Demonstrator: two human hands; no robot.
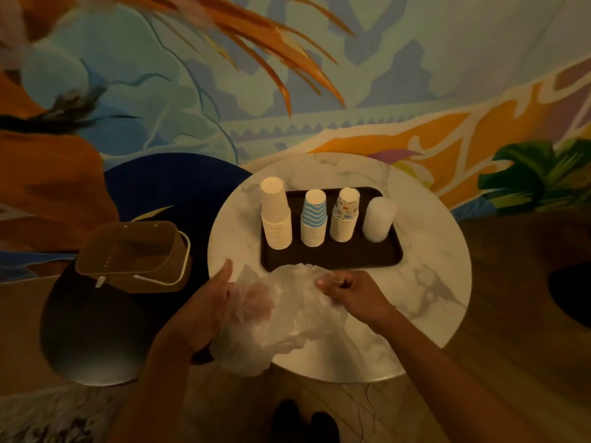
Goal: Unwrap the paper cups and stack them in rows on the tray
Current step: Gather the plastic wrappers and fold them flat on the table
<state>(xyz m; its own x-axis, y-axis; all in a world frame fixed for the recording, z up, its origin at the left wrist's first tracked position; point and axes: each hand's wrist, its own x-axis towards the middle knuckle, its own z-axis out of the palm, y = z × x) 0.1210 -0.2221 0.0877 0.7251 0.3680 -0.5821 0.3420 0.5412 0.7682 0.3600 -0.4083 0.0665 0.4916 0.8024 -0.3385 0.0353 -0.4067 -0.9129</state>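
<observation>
Pinching the far edge of the crumpled clear plastic wrap (278, 314) with the right hand (348, 290), fingers curled tight on the film. Cradling the near bulk of it in the left hand (208, 311), thumb up, fingers curled behind the film and faintly visible through it. Holding the wrap low over the near edge of the round marble table (431, 282), just in front of the dark tray (335, 257).

On the tray, upside down in one row: a stack of plain cream paper cups (276, 219) at the left, then a blue-striped stack (314, 222), then a stack with small coloured prints (345, 219), then a whitish translucent stack (377, 220) at the right. Cannot tell of that last one: bare, or wrapped in film.

Judging by the look of the wrap: very light, limp and slippery, likely to spring open unless balled tight. Best gathered by the loose edges and squeezed into one palm.

Judging likewise of the cups: light, thin-walled, easy to crush at the rim, easy to topple as tall stacks. Better taken gently around the lower nested rims than by the single top cup.

Off to the left, a brown basket (134, 254) with a white handle on a dark round seat (80, 330).
</observation>
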